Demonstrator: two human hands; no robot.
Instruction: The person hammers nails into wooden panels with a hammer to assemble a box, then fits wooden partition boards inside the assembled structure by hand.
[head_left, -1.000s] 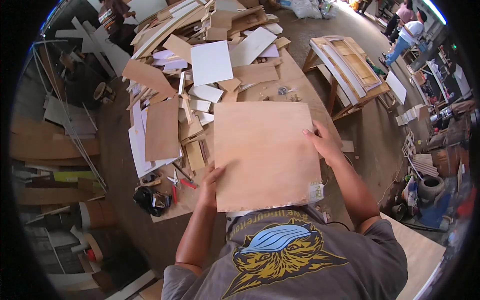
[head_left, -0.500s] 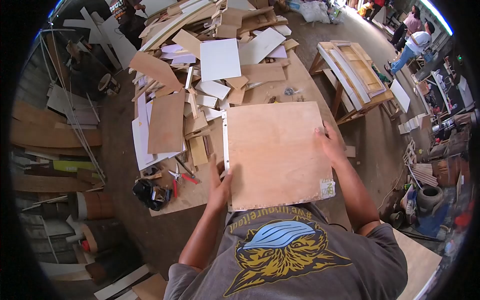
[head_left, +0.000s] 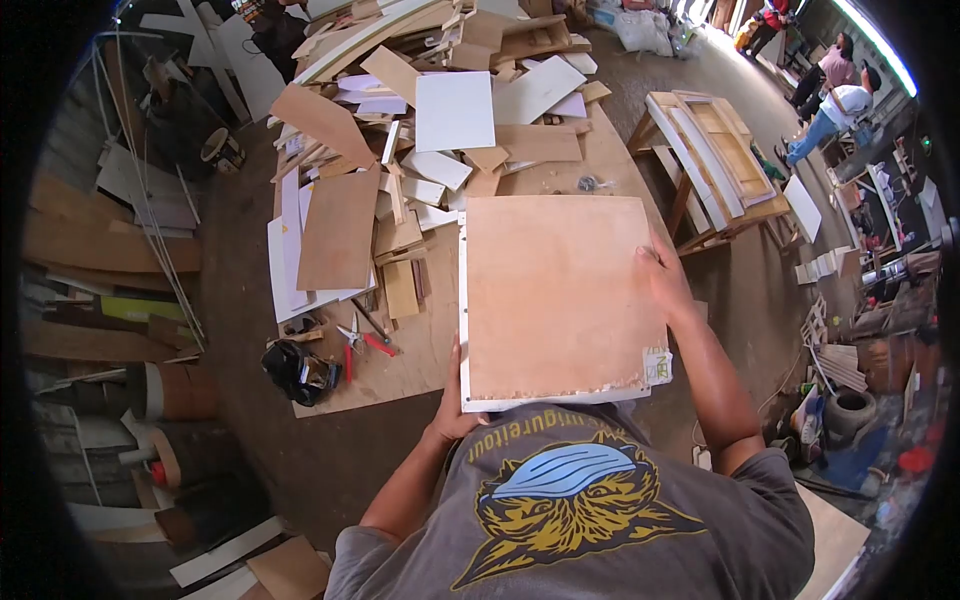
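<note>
A square plywood panel (head_left: 560, 290) is held in front of my chest, its plain brown face toward me. A white strip with small dark holes runs down its left edge, and a printed label (head_left: 657, 366) sits at the lower right corner. My right hand (head_left: 668, 280) grips the right edge with the thumb on the face. At the lower left, my left hand (head_left: 455, 400) is closed on the edge, its fingers partly hidden behind the panel. Red-handled pliers (head_left: 365, 343) lie on the worktable (head_left: 390, 375), left of the panel.
Wood offcuts and white boards (head_left: 455, 112) pile up at the worktable's far side. A black bag (head_left: 298, 372) is at its near left corner. Another wooden stand (head_left: 715, 160) holds frames to the right. Several people (head_left: 850, 105) are at the far right.
My left hand has slid down the left edge to the lower corner. The panel has shifted slightly right and up in view, and more of its white edges shows.
</note>
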